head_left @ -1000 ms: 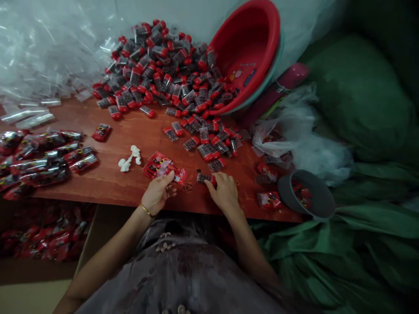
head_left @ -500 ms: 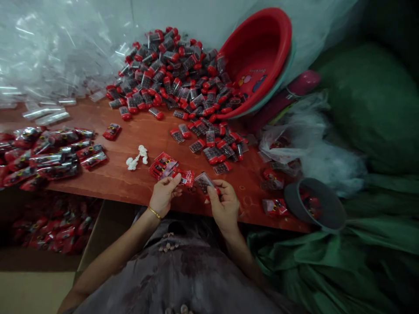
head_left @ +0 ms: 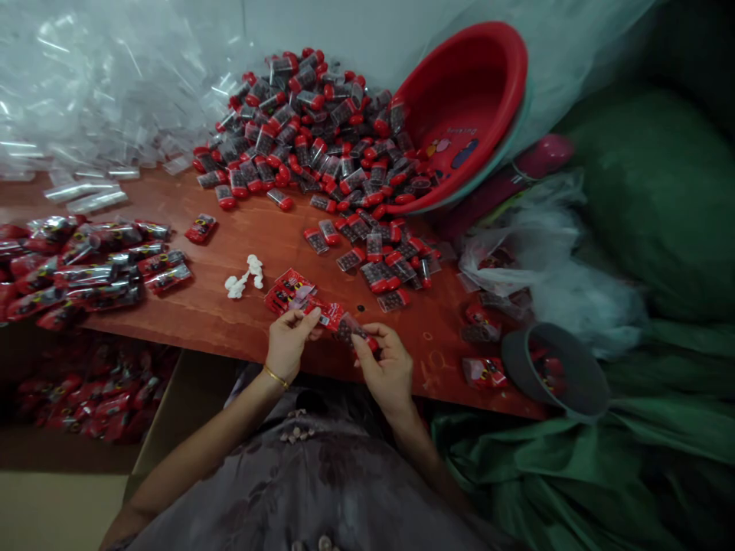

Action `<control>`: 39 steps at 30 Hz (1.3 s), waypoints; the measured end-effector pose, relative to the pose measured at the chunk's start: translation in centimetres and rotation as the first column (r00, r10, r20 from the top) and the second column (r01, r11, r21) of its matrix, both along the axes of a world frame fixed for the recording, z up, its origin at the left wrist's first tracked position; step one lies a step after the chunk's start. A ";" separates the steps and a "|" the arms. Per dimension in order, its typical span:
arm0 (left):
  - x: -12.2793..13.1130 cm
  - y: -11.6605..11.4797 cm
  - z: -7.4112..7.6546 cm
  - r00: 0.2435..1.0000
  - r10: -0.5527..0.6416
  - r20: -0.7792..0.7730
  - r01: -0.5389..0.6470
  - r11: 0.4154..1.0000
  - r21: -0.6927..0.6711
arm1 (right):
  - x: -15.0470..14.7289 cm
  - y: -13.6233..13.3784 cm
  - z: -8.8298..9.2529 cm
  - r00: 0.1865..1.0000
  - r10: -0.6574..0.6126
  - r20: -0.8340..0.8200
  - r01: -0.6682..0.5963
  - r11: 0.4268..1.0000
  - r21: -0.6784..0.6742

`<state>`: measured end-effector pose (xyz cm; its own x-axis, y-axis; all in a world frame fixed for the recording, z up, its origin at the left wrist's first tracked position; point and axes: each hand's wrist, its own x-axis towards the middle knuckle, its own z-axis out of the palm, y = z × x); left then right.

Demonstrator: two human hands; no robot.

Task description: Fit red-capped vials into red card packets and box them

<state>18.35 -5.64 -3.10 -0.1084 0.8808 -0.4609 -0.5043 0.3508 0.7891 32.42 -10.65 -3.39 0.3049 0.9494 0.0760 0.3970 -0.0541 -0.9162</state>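
Note:
Between thumb and fingers, my left hand (head_left: 289,342) pinches a small red printed card (head_left: 328,313). My right hand (head_left: 386,363) grips a clear flat container (head_left: 347,327) with a red cap and dark pellets inside. The container's open-looking end meets the card's right edge; whether the card is inside it I cannot tell. More red printed cards (head_left: 292,288) lie on the table just beyond my left hand. Several similar red-capped containers (head_left: 373,275) lie a little farther off.
A large heap of red-capped containers (head_left: 310,130) spills from a tilted red basin (head_left: 488,84). Finished-looking red packets (head_left: 97,264) are piled at left, near clear sleeves (head_left: 97,200). White putty-like lumps (head_left: 246,277) lie mid-table. A grey bowl (head_left: 520,360) stands at the right edge.
My right hand has moved left and brought the container against the card. My left hand stays nearly in place, still pinching the card. The whole view has shifted slightly.

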 end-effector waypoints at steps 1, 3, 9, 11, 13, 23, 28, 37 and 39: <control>0.0 0.0 -0.1 1.000 -0.006 0.011 0.006 1.000 0.008 | 0.0 0.2 0.1 0.999 0.014 -0.041 -0.016 0.999 -0.038; 0.1 -0.1 -0.2 0.999 -0.021 0.040 0.021 1.000 0.007 | -0.1 0.5 0.2 0.989 0.042 -0.139 -0.057 0.993 -0.105; 0.5 -0.5 -0.3 0.989 -0.032 0.146 0.035 0.999 -0.020 | -0.6 0.9 0.0 0.982 0.079 -0.174 -0.093 0.993 -0.077; 0.9 -0.7 -0.1 0.983 -0.037 0.180 0.040 0.999 -0.012 | -1.1 1.1 -0.3 0.980 0.094 -0.173 -0.105 0.993 -0.057; 1.2 -0.7 0.1 0.977 -0.060 0.205 0.062 0.998 -0.006 | -1.5 1.4 -0.4 0.979 0.101 -0.178 -0.109 0.993 -0.035; -0.2 0.0 0.9 0.916 -0.244 0.319 0.257 0.966 0.002 | -0.5 2.2 -0.6 0.835 0.312 -0.454 -0.322 0.945 0.056; -0.7 -0.5 0.5 0.884 -0.380 0.272 0.385 0.922 0.038 | -0.1 3.0 -1.3 0.940 0.274 -0.204 -0.257 0.961 0.104; -4.1 -0.8 0.1 0.912 -0.351 0.211 0.366 0.930 -0.038 | -4.3 3.6 -0.6 0.926 0.346 0.147 -0.366 0.920 0.140; -5.6 -0.5 0.2 0.927 -0.334 0.172 0.349 0.935 -0.069 | -4.6 4.0 -0.5 0.894 0.370 0.252 -0.409 0.903 0.128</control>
<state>12.79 -6.17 -2.89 0.2707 0.8023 -0.5320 -0.4539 0.5937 0.6644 27.84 -6.62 -3.87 -0.1296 0.9538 0.2711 0.5423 0.2971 -0.7859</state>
